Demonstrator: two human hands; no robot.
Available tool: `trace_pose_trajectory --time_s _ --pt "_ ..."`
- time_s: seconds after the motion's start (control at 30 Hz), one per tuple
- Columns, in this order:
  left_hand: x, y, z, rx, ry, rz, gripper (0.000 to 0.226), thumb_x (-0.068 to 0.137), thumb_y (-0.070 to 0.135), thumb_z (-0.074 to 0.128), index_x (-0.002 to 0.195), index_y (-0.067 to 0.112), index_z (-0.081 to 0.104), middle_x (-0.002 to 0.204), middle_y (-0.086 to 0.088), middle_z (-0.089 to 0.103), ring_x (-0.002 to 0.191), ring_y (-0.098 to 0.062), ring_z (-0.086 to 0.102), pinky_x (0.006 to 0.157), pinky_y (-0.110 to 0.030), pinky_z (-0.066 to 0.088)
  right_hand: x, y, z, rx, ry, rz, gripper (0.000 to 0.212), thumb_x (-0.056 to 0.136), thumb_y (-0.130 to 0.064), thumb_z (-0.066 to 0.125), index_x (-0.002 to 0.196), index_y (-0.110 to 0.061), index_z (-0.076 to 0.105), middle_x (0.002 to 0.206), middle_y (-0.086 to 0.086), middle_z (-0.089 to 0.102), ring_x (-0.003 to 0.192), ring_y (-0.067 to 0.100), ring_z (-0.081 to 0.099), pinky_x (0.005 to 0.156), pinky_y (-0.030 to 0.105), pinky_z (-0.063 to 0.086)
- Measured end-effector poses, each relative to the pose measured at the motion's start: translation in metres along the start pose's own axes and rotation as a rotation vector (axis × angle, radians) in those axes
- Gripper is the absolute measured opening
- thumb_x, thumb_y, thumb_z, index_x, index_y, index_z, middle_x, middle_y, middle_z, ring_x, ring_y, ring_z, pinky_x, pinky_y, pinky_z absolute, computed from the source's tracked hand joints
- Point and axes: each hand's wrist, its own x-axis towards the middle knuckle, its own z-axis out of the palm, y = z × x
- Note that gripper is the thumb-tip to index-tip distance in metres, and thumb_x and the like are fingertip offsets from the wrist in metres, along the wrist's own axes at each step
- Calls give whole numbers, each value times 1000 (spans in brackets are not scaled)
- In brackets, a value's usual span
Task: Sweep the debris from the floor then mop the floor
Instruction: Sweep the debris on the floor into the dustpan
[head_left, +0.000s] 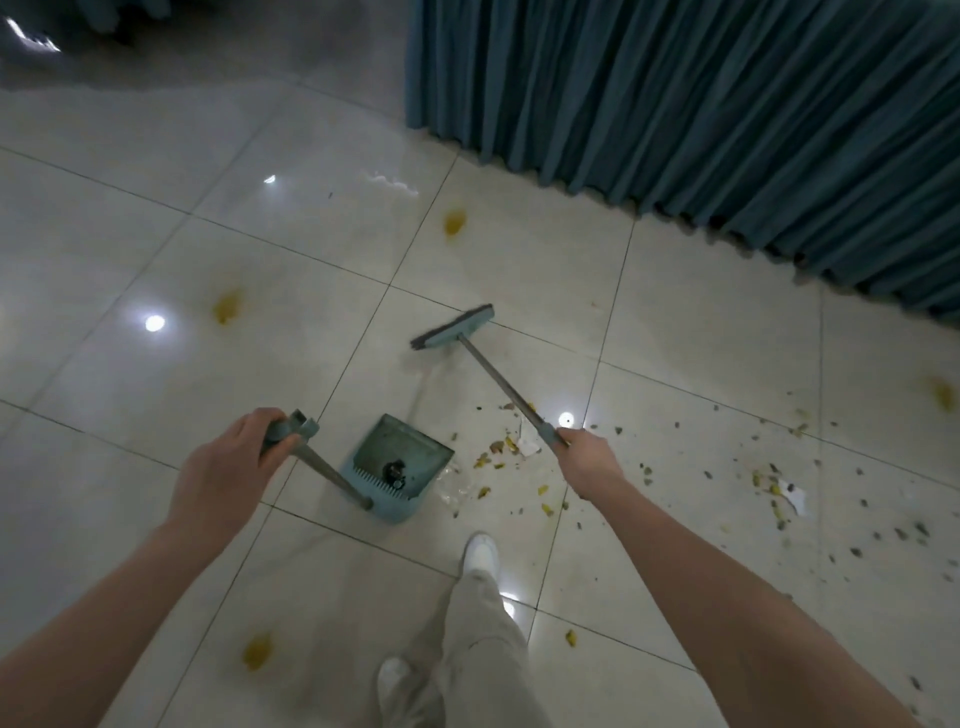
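Observation:
My left hand (228, 467) grips the top of the long handle of a blue dustpan (397, 462) that stands on the tiled floor (156, 234), with a dark clump of dirt inside it. My right hand (589, 454) grips the end of a broom (452, 327) handle. The broom's blue head is out ahead of the dustpan, on or just above the floor. Debris (498, 452) of yellow and dark bits and scraps of paper lies right of the dustpan and spreads far to the right (779, 488).
A teal curtain (675, 104) hangs to the floor across the upper right. Yellow stains (454, 222) (227, 306) (257, 652) mark several tiles. My legs in pale trousers and white shoes (480, 553) stand just behind the dustpan.

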Motion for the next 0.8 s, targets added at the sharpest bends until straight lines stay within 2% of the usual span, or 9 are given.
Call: trace_pose_trajectory --time_s 0.17,0.27,0.37,0.5,0.57,0.67,0.8 --pt "41 3 19 48 21 45 35 85 39 52 103 9 56 81 -5 65 46 -29 54 40 -34 45 87 -31 -14 39 -8 52 29 101 -35 40 110 -18 62 77 4 59 58 22 57 55 30 53" --pt "68 13 23 67 47 67 35 87 35 53 104 5 58 83 -6 66 46 -27 53 40 -33 44 126 -42 -15 32 -32 61 28 101 -27 39 116 -16 61 78 5 57 58 23 56 53 31 52" --pt "87 21 30 84 46 45 27 89 28 61 106 7 59 88 -6 67 51 -28 57 44 -32 43 146 -40 -8 30 -86 82 37 99 -18 36 131 -18 54 88 8 58 68 27 57 56 32 52" --pt "90 26 43 68 76 20 26 88 27 62 107 9 59 92 -6 67 54 -30 58 45 -31 41 130 -17 9 -7 -133 94 43 101 -18 31 143 -21 42 85 6 54 68 25 58 48 31 50" --pt "88 29 45 58 94 -18 25 89 27 61 109 12 57 95 -4 65 55 -30 58 46 -34 44 111 -2 17 -68 -141 85 45 101 -16 31 145 -22 37 86 6 54 71 26 60 57 34 55" --pt "83 31 47 41 76 13 26 90 27 60 110 12 54 95 -5 62 55 -28 56 45 -35 45 73 21 32 -76 -150 142 46 100 -17 31 145 -25 35 93 8 57 83 28 63 72 40 59" --pt "72 29 42 22 31 59 29 87 27 64 110 11 55 94 -5 63 56 -26 57 46 -34 46 22 50 49 -48 -153 217 46 99 -19 31 144 -28 36 100 11 62 87 29 65 75 43 60"
